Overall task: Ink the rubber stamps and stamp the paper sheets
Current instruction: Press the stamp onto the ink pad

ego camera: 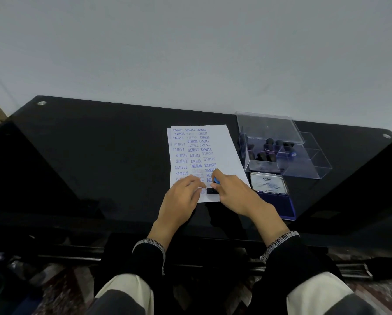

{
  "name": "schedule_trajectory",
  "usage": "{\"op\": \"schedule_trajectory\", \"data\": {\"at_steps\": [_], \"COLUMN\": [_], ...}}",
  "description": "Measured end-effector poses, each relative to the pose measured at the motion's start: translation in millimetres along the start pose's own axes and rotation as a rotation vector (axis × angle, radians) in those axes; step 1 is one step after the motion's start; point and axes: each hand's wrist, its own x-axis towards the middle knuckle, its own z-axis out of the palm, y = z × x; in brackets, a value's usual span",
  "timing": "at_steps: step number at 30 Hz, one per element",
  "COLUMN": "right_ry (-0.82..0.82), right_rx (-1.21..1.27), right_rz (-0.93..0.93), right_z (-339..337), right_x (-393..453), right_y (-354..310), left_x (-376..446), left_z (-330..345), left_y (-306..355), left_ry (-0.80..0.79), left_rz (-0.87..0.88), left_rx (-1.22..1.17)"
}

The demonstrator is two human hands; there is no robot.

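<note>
A white paper sheet [217, 144] lies on the black glass table [99, 155], covered with blue SAMPLE, AIR MAIL and AMENDED prints. My left hand [183, 196] lies flat on the sheet's lower part with fingers spread. My right hand [233, 192] grips a rubber stamp [213, 189] with a black base and a blue top, its base down on the sheet's near edge. An open blue ink pad [279, 203] with its lid [268, 183] raised sits right of the sheet.
A clear plastic box [308, 162] with its lid open stands behind the ink pad and holds several dark-handled stamps [267, 153]. A white wall rises behind the table. My knees are under the table's near edge.
</note>
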Motion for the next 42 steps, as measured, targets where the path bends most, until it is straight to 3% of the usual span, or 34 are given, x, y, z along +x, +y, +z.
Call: {"op": "schedule_trajectory", "data": {"at_steps": [12, 20, 37, 42], "right_ry": [0.008, 0.125, 0.041, 0.124], "right_rx": [-0.077, -0.253, -0.008, 0.019], "right_rz": [-0.013, -0.046, -0.042, -0.035], "right_z": [5, 14, 17, 30], "right_x": [0, -1, 4, -3], "right_y": [-1, 0, 2, 3], "left_x": [0, -2, 2, 1], "left_z": [-5, -5, 4, 3], "left_y": [3, 4, -5, -3], "left_ry": [-0.015, -0.009, -0.044, -0.065], "left_rz": [0.009, 0.057, 0.037, 0.040], "left_rx": [-0.007, -0.019, 0.058, 0.047]}}
